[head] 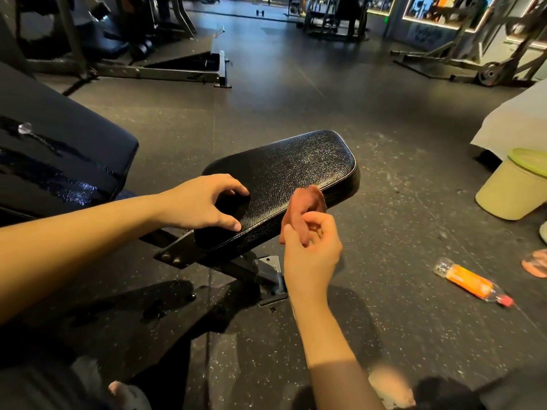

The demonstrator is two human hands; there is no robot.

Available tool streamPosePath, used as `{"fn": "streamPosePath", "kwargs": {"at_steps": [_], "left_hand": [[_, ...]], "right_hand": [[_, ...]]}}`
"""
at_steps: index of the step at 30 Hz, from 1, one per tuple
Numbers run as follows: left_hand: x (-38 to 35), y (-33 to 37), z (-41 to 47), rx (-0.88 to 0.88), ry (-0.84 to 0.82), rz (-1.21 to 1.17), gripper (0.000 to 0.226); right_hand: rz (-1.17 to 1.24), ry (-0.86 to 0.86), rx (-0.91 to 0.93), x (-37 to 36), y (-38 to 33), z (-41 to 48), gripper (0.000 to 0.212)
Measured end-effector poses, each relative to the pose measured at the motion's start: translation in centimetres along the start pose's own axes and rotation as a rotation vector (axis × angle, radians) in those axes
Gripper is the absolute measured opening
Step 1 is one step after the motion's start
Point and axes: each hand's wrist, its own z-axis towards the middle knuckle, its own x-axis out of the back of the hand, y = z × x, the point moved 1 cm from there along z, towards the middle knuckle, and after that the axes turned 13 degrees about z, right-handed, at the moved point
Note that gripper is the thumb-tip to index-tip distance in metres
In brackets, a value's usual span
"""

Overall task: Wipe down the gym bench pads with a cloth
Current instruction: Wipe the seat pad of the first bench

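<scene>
- Floor [296,99]: dark speckled rubber fills most of the view, with gym machines blurred along the far side.
- Back pad [59,137]: a big black cushion at the left that slopes up and out of view. Wet streaks and droplets shine across its surface.
- Seat pad [296,167]: black and grainy with pale stitching round the edge, it sits in the middle and tilts slightly up toward its far end. It is apart from the back pad, with a gap between them.
- Bucket [512,187]: pale green with a lid on top, it stands on the floor at the right, well apart from the bench.
- Metal frame [177,255]: a dark bolted bracket shows under the near end of the seat pad.
- Left hand [198,202]: arched over the near end of the seat pad, its fingertips and thumb tip rest on the cushion (nothing is held in it).
- Right hand [310,250]: raised just beside the seat pad's near right edge, its thumb and curled fingers pinch the cloth.
- Cloth [305,205]: small, reddish-brown and bunched, it sticks up from the right hand, and its top end touches the side edge of the seat pad.
- Bottle [470,281]: clear plastic with an orange label and a red cap, it lies on its side on the floor at the right.
</scene>
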Motion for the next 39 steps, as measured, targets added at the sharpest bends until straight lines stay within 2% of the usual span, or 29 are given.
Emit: {"fn": "streamPosePath", "kwargs": {"at_steps": [6, 11, 12, 13, 16, 17, 19, 21, 23, 26, 28, 29, 31, 33, 34, 36, 38, 39], "left_hand": [[0.4, -0.1, -0.2, 0.048, -0.040, -0.167, 0.050], [0.6, -0.6, -0.4, 0.042, -0.047, -0.246, 0.045], [0.6, -0.6, -0.4, 0.044, -0.044, -0.247, 0.044], [0.6, -0.5, -0.4, 0.047, -0.037, -0.242, 0.043], [0.3, -0.4, -0.5, 0.039, -0.037, -0.205, 0.040], [0.2, -0.4, -0.6, 0.032, -0.046, -0.193, 0.040], [0.0, -0.5, -0.6, 0.028, -0.057, -0.183, 0.041], [0.0, -0.4, -0.8, 0.021, -0.056, -0.184, 0.042], [0.0, -0.4, -0.8, 0.014, -0.055, -0.173, 0.042], [0.0, -0.3, -0.6, 0.022, -0.047, -0.161, 0.043], [-0.1, -0.4, -0.7, 0.033, -0.045, -0.154, 0.044], [-0.1, -0.5, -0.7, 0.037, -0.047, -0.152, 0.044], [-0.2, -0.6, -0.8, 0.036, -0.060, -0.154, 0.044], [-0.3, -0.6, -1.0, 0.025, -0.072, -0.158, 0.044], [-0.3, -0.6, -1.1, 0.019, -0.071, -0.156, 0.044], [-0.5, -0.6, -1.2, 0.019, -0.043, -0.144, 0.045], [-0.5, -0.6, -1.1, 0.030, -0.003, -0.134, 0.045], [-0.5, -0.6, -1.0, 0.033, 0.005, -0.131, 0.045]], "right_hand": [[-0.107, -0.129, -0.077, -1.3, 1.9, -3.3, 0.030], [-0.297, -0.484, -0.315, -1.8, 2.3, -4.6, 0.029], [-0.293, -0.468, -0.337, -1.9, 2.3, -4.9, 0.030], [-0.232, -0.380, -0.373, -2.0, 2.0, -4.9, 0.030], [0.125, 0.071, -0.471, -1.6, 0.8, -3.0, 0.035], [0.270, 0.176, -0.445, -1.0, 0.1, -2.0, 0.035], [0.376, 0.275, -0.306, 0.1, -1.2, -0.1, 0.031], [0.369, 0.267, -0.200, 0.5, -1.5, 1.2, 0.017], [0.229, 0.214, -0.160, -0.2, 0.1, 1.2, 0.017], [-0.039, 0.064, -0.257, -2.3, 2.6, -3.0, 0.019], [-0.149, -0.105, -0.397, -3.3, 3.4, -6.0, 0.018], [-0.158, -0.125, -0.414, -3.5, 3.6, -6.5, 0.017], [-0.133, 0.010, -0.289, -3.3, 3.0, -5.0, 0.018], [-0.001, 0.162, -0.175, -2.5, 1.9, -2.5, 0.017], [0.069, 0.173, -0.166, -2.5, 1.4, -2.0, 0.017], [-0.018, 0.094, -0.213, -2.9, 1.5, -2.8, 0.020], [-0.166, -0.097, -0.363, -3.9, 2.0, -4.7, 0.024], [-0.198, -0.137, -0.396, -4.1, 2.3, -5.0, 0.024]]}}
